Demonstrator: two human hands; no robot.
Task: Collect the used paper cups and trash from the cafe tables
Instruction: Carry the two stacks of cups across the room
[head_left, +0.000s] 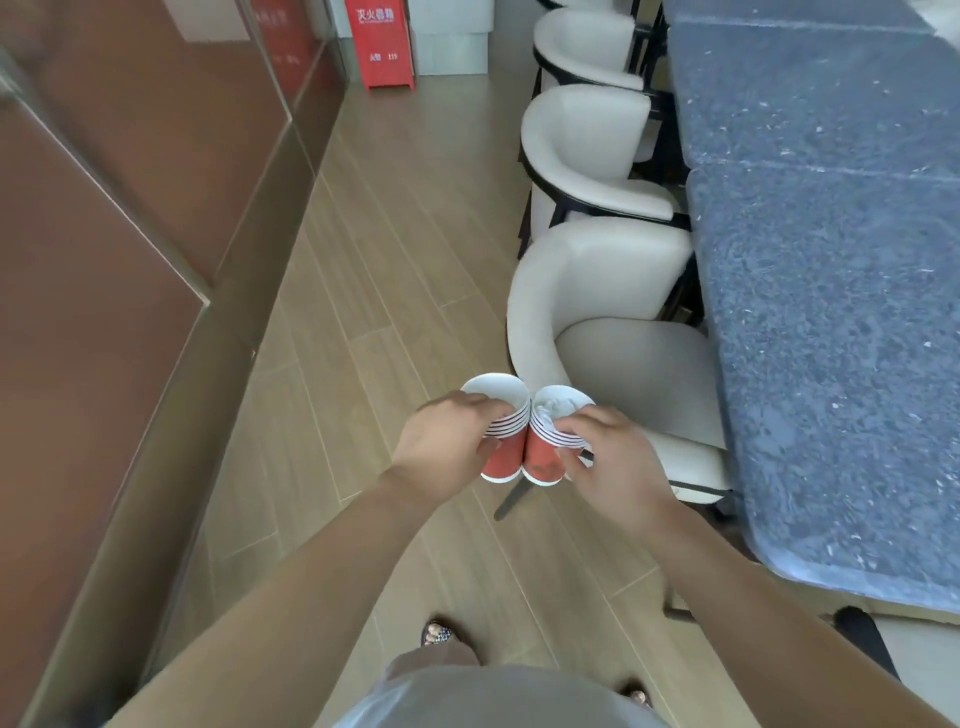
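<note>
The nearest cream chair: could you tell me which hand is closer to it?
Right. The right hand, holding one cup stack, overlaps the chair's seat edge; the left hand, holding the other stack, is over the floor.

Cafe: white chairs (597, 291) lined along long stone table (831, 260), wood floor (389, 260).

White chairs (597, 291) stand on the wood-plank floor (395, 291) beside the speckled table (831, 312)

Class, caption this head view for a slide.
Left hand holds an empty cup stack; right hand holds a paper-stuffed cup stack, beside white chairs.
</note>
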